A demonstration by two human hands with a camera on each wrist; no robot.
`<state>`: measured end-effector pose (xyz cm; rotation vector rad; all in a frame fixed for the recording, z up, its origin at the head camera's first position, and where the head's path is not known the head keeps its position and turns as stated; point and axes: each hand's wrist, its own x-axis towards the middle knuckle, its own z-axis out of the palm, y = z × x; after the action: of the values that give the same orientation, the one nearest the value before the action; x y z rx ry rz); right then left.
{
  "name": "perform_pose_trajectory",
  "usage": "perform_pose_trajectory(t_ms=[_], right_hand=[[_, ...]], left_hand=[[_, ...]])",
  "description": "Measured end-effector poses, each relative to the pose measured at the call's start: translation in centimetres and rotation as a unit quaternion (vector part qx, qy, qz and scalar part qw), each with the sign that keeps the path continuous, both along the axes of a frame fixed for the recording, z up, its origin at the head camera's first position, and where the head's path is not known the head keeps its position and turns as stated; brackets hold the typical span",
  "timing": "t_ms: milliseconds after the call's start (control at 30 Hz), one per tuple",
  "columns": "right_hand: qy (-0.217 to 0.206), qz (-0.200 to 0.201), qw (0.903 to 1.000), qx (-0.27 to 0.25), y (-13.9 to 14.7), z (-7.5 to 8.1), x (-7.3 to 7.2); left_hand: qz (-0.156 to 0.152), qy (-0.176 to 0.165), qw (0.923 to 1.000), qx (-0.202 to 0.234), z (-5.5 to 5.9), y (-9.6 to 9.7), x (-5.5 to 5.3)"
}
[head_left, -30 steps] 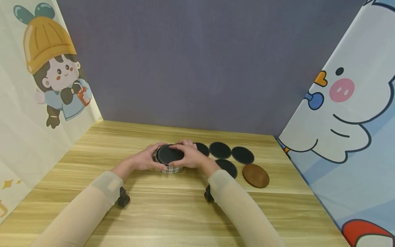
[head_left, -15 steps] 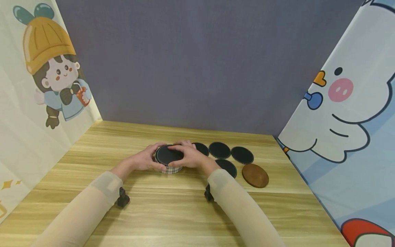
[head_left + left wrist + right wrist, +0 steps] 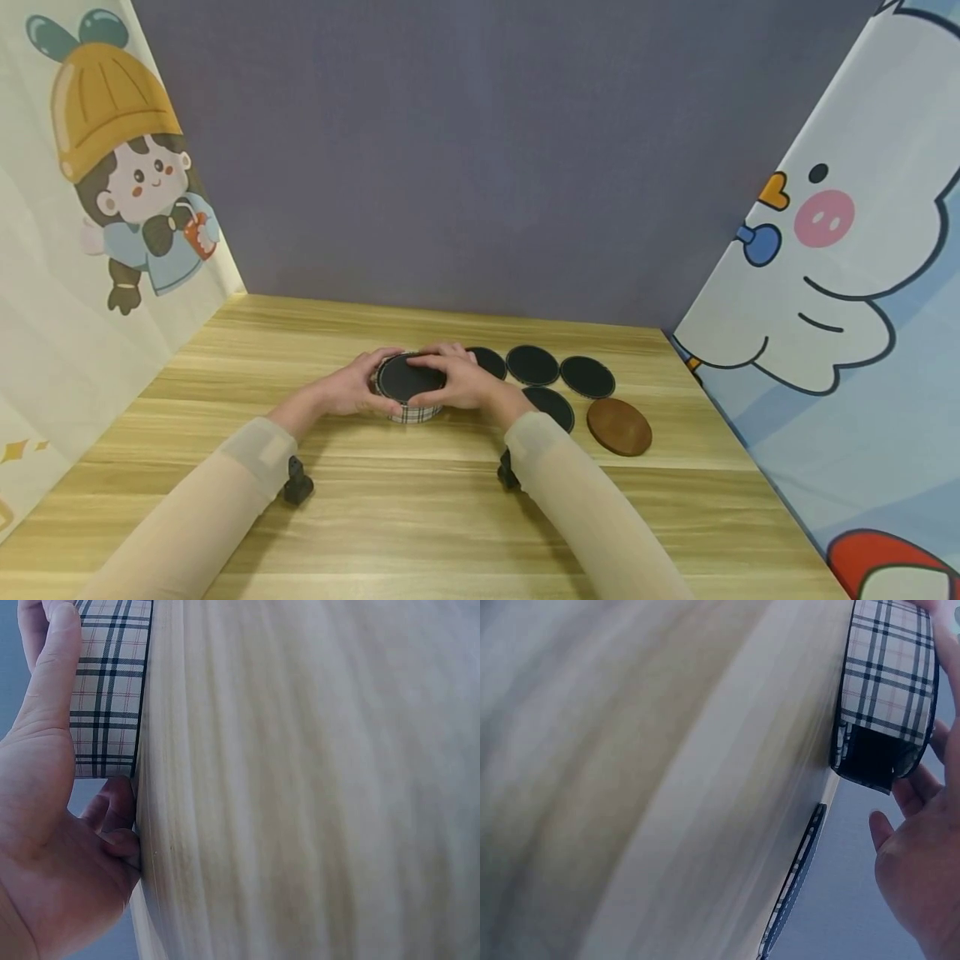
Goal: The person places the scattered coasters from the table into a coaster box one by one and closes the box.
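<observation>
Between both hands a round plaid coaster holder [image 3: 415,414] stands on the wooden table, with a black round coaster [image 3: 408,379] across its top. My left hand [image 3: 341,390] curls round the holder's left side, thumb at the front. From the right, my right hand [image 3: 467,379] grips the coaster and the holder's upper rim, thumb in front and fingers behind. A plaid side wall [image 3: 109,690] fills the upper left of the left wrist view. In the right wrist view the holder [image 3: 889,667] shows a dark cut-out in its side, near the right fingers.
Several black round coasters [image 3: 533,365] lie flat to the right of the hands, one partly behind the right hand and one partly behind the right forearm. A brown disc [image 3: 619,426] lies at their right front. A grey panel [image 3: 465,167] closes off the table's back edge.
Both hands stay round the holder and coaster with hardly any movement. The head view has shifted very slightly.
</observation>
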<state>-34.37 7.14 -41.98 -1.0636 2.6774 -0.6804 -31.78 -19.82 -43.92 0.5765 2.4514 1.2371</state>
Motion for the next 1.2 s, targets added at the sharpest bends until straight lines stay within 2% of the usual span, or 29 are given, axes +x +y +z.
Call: perform_pose_trajectory(t_ms=[367, 567, 767, 967, 1200], right_hand=[[-0.003, -0.005, 0.9999, -0.009, 0.4, -0.1, 0.2], [-0.005, -0.008, 0.9998, -0.015, 1.8, 0.3, 0.5], [0.002, -0.020, 0.9995, -0.024, 5.0, 0.7, 1.0], [0.004, -0.013, 0.9994, -0.031, 9.0, 0.7, 1.8], [-0.017, -0.026, 0.9994, -0.017, 14.1, 0.8, 3.2]], left_hand=[[0.002, 0.013, 0.9998, -0.015, -0.2, -0.2, -0.1], [0.009, 0.017, 0.9997, -0.014, -0.4, 0.0, -0.2], [0.013, 0.029, 0.9994, -0.011, -0.4, 0.0, -0.3], [0.013, 0.035, 0.9992, -0.015, -0.3, 0.0, -0.3], [-0.004, 0.049, 0.9988, -0.008, -0.4, -0.3, -0.3]])
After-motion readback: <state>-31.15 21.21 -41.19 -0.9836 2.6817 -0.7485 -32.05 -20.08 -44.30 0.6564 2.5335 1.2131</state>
